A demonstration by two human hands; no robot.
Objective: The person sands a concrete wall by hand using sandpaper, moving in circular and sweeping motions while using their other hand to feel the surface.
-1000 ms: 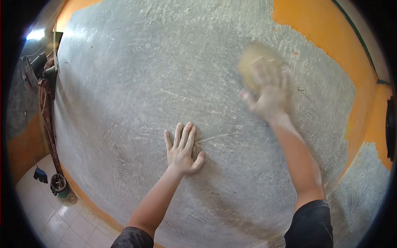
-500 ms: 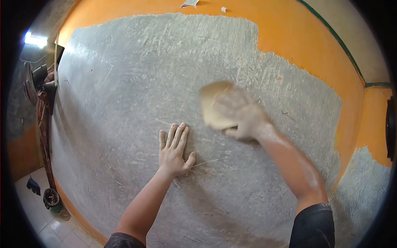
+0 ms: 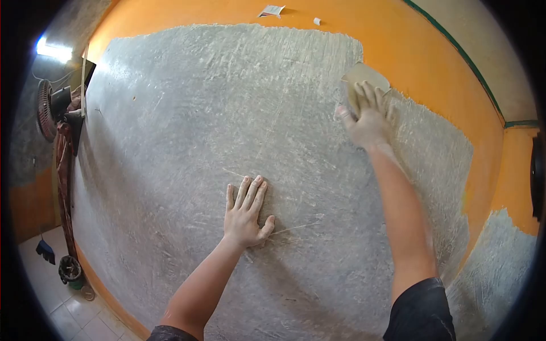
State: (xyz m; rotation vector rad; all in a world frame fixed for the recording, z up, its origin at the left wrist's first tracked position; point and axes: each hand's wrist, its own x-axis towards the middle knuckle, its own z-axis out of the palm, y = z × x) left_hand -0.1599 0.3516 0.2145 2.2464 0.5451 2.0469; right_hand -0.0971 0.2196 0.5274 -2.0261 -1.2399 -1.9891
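Note:
A wide wall with a rough grey skim coat (image 3: 182,125) fills most of the view, with orange paint (image 3: 421,62) around its upper and right edges. My right hand (image 3: 368,122) presses a beige sheet of sandpaper (image 3: 365,75) against the wall at the upper right, by the stepped edge of the grey area. Its fingers lie over the sheet, which sticks out beyond the fingertips. My left hand (image 3: 247,219) rests flat on the grey surface lower down, fingers spread, holding nothing. Pale dust coats both hands.
At the far left stand a fan (image 3: 48,108) and a hanging reddish cloth (image 3: 63,165), below a bright lamp (image 3: 54,50). A bin (image 3: 70,270) and a blue brush head (image 3: 45,252) are by the tiled floor (image 3: 85,318). Paper scraps (image 3: 271,11) cling to the wall's top.
My right hand has moved up and to the right with the sandpaper, from mid-wall to the upper edge of the grey area. My left hand keeps its place on the wall; the view has shifted slightly.

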